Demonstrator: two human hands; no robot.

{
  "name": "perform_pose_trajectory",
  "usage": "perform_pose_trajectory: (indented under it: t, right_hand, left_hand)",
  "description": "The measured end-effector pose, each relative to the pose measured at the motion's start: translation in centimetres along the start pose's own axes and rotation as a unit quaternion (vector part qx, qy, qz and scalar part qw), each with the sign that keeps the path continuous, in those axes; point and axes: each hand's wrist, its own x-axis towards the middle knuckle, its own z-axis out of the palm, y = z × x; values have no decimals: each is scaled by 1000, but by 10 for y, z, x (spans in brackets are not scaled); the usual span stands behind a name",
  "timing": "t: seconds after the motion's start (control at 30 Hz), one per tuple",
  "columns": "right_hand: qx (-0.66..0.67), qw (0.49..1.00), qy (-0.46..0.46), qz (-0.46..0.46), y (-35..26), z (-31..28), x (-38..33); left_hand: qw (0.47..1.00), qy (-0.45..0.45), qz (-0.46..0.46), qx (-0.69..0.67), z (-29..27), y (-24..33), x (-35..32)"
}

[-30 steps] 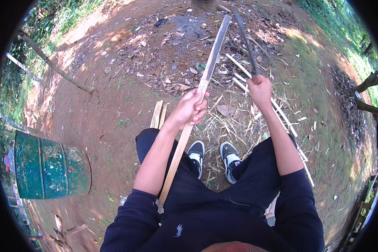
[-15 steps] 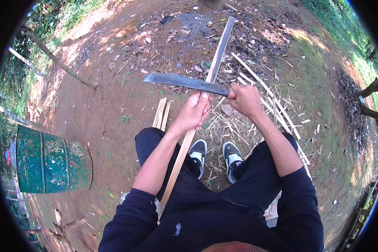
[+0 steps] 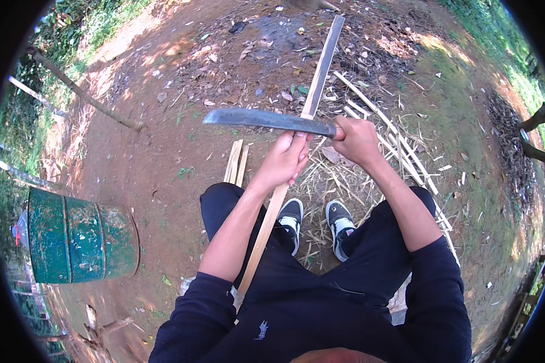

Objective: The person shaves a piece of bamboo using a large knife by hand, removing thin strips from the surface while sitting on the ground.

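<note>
- The left hand [image 3: 284, 158] is curled closed around the wooden strip [image 3: 265, 227], which slants from upper centre to lower centre of the frame; a firm grip should stop it twisting.
- The right hand [image 3: 356, 140] is wrapped tightly around the handle of the machete [image 3: 254, 118], its blade across the strip, above centre; a shallow, even angle should shave cleanest.
- The left thumb lies right by the blade, contact unclear; gripping lower seems safer.

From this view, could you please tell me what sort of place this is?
Probably an outdoor yard or woodland clearing: bare reddish-brown earth, pale thin wood slivers and a scuffed green metal drum.
</note>
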Motion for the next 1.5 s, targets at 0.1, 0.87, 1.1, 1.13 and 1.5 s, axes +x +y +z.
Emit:
perform_pose_trajectory:
  t: [0.1, 0.87, 1.1, 1.13, 1.5]
  right_hand:
    - [18, 999, 20, 32, -2, -1, 0]
    - [-15, 920, 122, 371, 126, -47, 6]
    - [128, 982, 21, 136, 30, -36, 3]
    - [93, 991, 4, 91, 27, -32, 0]
    - [-3, 999, -51, -14, 20, 1, -7]
  left_hand:
    - [1000, -2, 3, -2, -2, -1, 2]
    - [993, -42, -30, -105, -4, -2, 2]
    - [980, -66, -39, -182, -5, 2, 17]
    - [980, -71, -43, -182, -5, 2, 16]
    - [997, -58, -34, -44, -3, -4, -2]
